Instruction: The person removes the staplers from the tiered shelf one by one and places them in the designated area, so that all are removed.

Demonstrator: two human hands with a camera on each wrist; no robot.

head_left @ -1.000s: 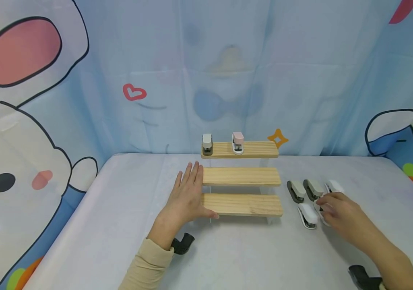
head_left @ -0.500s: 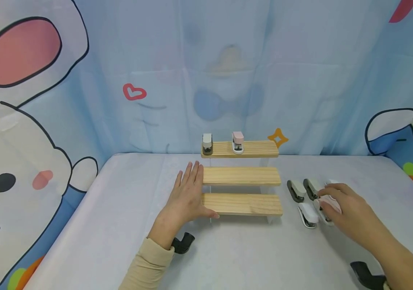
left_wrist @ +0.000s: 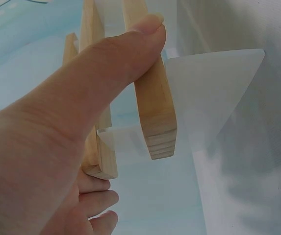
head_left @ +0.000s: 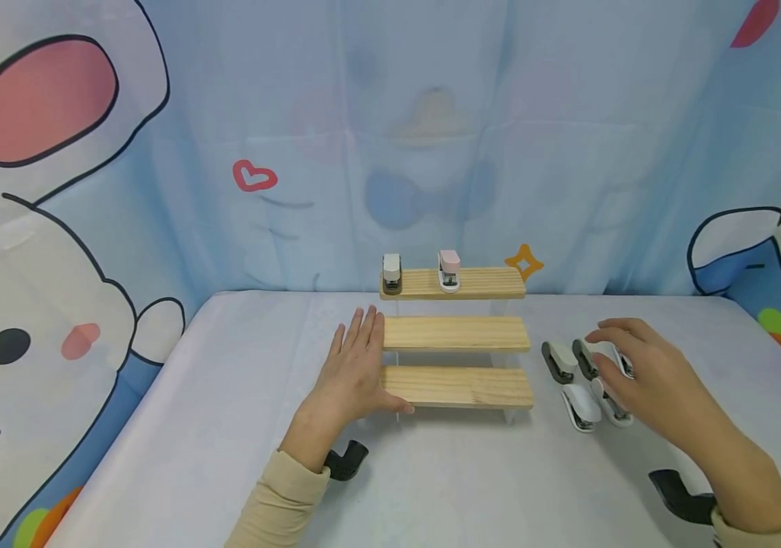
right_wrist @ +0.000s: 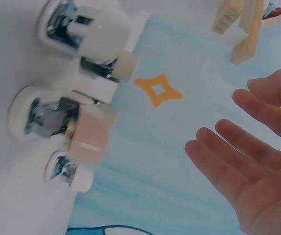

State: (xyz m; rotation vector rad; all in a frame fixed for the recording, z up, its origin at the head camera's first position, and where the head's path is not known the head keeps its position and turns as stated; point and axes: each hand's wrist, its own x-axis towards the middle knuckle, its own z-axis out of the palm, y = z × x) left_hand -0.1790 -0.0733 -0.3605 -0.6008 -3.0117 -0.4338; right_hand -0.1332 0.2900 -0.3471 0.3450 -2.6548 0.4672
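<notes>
My left hand (head_left: 352,373) rests along the left end of a three-tier wooden shelf (head_left: 459,387), its fingers straight. In the left wrist view the thumb lies across the lowest board (left_wrist: 157,120), and the other fingertips sit by the board behind it. My right hand (head_left: 661,380) hovers over a group of small staplers, thumb and fingers apart with nothing between them. A beige stapler (head_left: 560,359) and a white stapler (head_left: 581,405) stand left of it. The pink stapler (right_wrist: 89,134) under the hand is mostly hidden in the head view; another white stapler (right_wrist: 82,178) stands farther back.
On the top board stand a grey-white stapler with a black base (head_left: 392,272) and a pink stapler with a white base (head_left: 449,270). The shelf has translucent side supports (left_wrist: 214,88). A printed curtain (head_left: 294,91) hangs behind the white tabletop (head_left: 473,487).
My right hand has come off the pink stapler that its fingers were at, rising and shifting toward the back of the group. My left hand and the shelf have not moved.
</notes>
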